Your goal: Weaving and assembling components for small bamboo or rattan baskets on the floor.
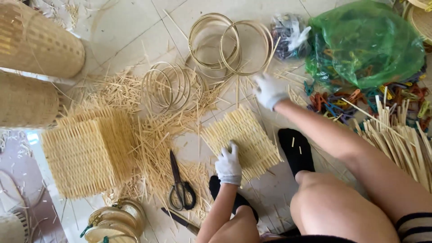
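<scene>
Left hand (228, 165): white glove, fingers flat and spread, pressed on the near edge of the woven mat; it grips nothing.
Right hand (269, 90): white glove, blurred, stretched out over the floor just beyond the mat's far corner, near the lower rim of the large hoops; whether it is open or closed on something, I cannot tell.
Woven mat (240, 140): square piece of pale bamboo lattice, flat on the tiled floor, in front of the person's black-socked feet.
Mat stack (87, 150): several like pieces piled at left, amid loose trimmings.
Large hoops (229, 44): thin bamboo rings lying on the floor, overlapping, far centre.
Small hoops (173, 85): a cluster of smaller rings, between the large hoops and the mat stack.
Green bag (366, 42): translucent plastic, bulging; coloured clips show dimly inside.
Loose clips (342, 103): coloured clips spilled on the floor below the green bag.
Clear bag (290, 33): small, knotted, holding dark small pieces; kind not legible.
Baskets (38, 40): two woven cylinders on their sides at far left; contents not visible.
Scissors (180, 184): black-handled, shut, on the floor left of the left hand.
Bamboo strips (400, 135): bundle of flat slats at right, beside the right arm.
</scene>
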